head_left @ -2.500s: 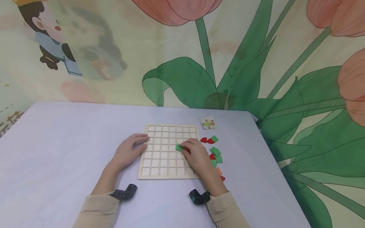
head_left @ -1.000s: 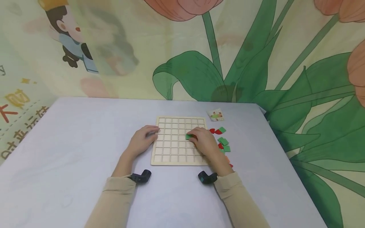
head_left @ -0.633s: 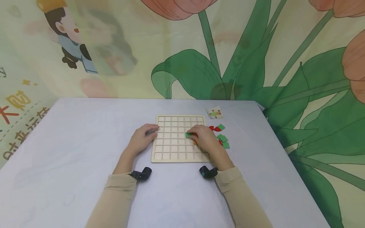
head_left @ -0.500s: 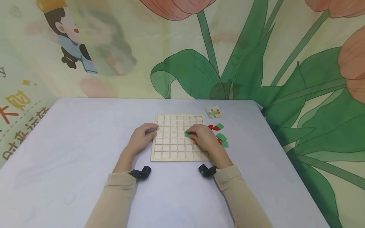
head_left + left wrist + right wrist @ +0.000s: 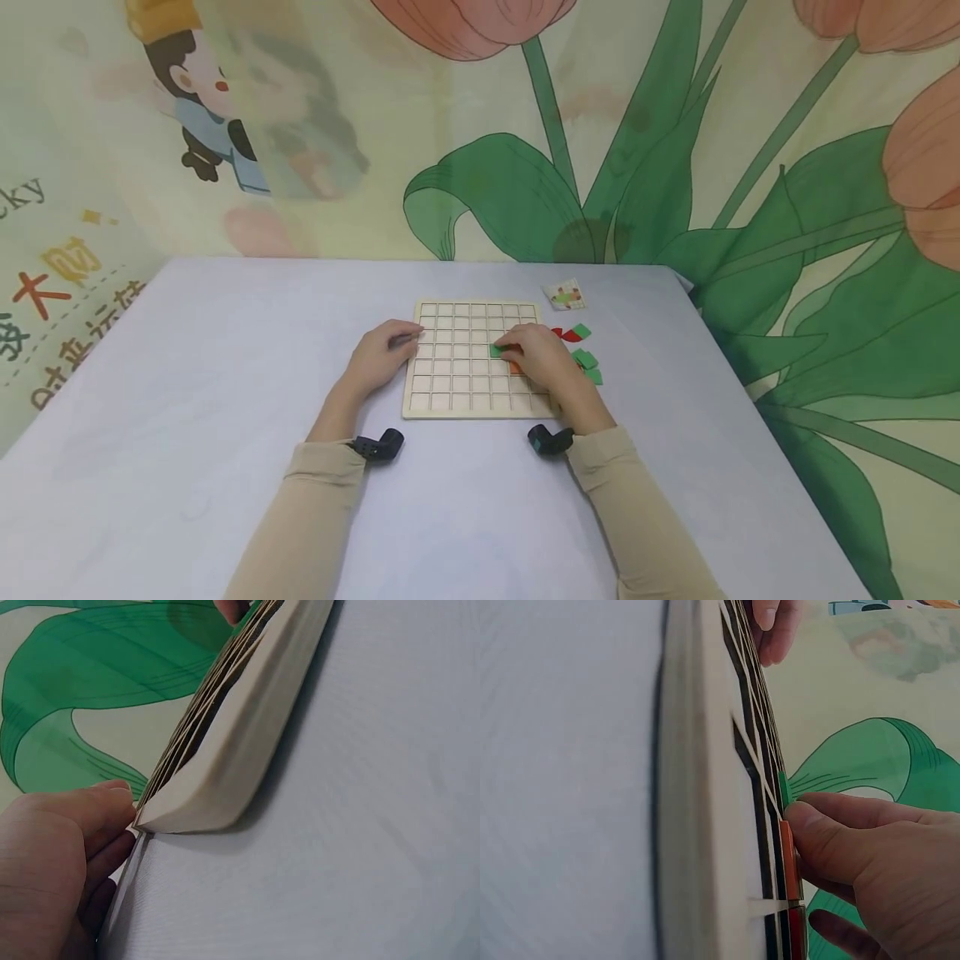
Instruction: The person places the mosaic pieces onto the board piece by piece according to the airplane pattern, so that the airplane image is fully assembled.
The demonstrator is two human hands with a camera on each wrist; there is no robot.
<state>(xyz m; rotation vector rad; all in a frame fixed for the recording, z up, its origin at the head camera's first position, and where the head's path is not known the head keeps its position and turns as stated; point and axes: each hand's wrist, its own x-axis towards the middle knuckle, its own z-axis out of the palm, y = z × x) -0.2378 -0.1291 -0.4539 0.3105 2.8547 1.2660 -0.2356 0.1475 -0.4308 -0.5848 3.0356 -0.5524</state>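
Note:
A pale wooden grid board (image 5: 480, 416) lies on the white-covered table. At its left edge my left hand (image 5: 378, 358) rests with the fingertips and thumb touching the rim; the fingers are only gently bent. My right hand (image 5: 542, 354) reaches over the right half and pinches a small green square tile (image 5: 495, 351) between thumb and index finger, low on the grid. An orange tile (image 5: 788, 851) sits in the cell beside it, and a red piece (image 5: 797, 934) follows in the right wrist view. Part of the board's right side is hidden under the right hand.
Right of the board lie loose green tiles (image 5: 585, 359) and red pieces (image 5: 572, 336), partly behind my right hand. A small pattern card (image 5: 566, 295) lies beyond them. A printed wall hanging (image 5: 300, 225) rises behind the table's far edge.
The whole head view has shifted as the head moved. Relative to the board, both hands stay nearly in place. The orange tile now shows below my right fingers.

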